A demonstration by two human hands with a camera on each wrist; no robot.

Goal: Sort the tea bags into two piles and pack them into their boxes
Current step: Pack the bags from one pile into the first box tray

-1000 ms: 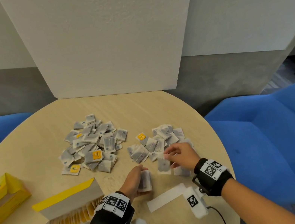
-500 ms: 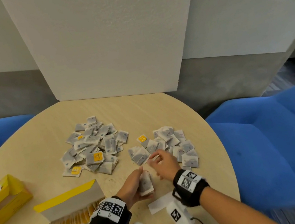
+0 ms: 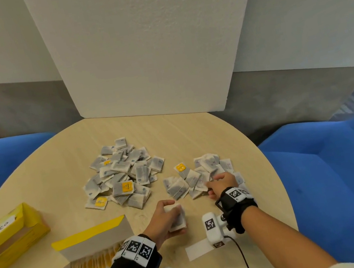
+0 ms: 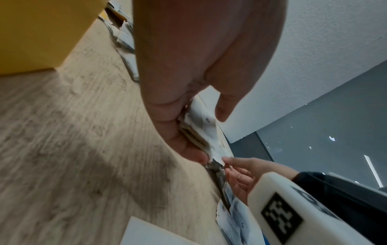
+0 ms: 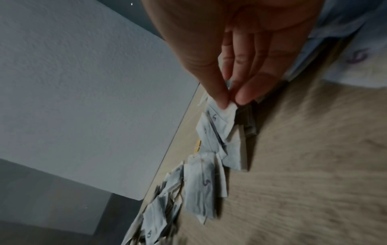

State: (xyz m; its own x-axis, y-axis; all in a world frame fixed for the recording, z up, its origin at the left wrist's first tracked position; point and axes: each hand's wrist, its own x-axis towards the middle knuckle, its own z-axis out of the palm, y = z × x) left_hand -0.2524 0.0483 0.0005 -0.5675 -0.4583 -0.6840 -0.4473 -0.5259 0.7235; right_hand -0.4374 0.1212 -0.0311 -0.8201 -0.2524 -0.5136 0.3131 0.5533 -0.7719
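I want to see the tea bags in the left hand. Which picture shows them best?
The left wrist view: the stack sits close up in the left hand, its layered edges plain between thumb and fingers. The head view shows the same stack small and half covered by the hand. The right wrist view doesn't show it.

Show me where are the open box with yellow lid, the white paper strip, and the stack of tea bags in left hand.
Open box with yellow lid (image 3: 87,235), head view, lid flap.
White paper strip (image 3: 196,250), head view, middle.
Stack of tea bags (image 4: 201,132), left wrist view, top bag.
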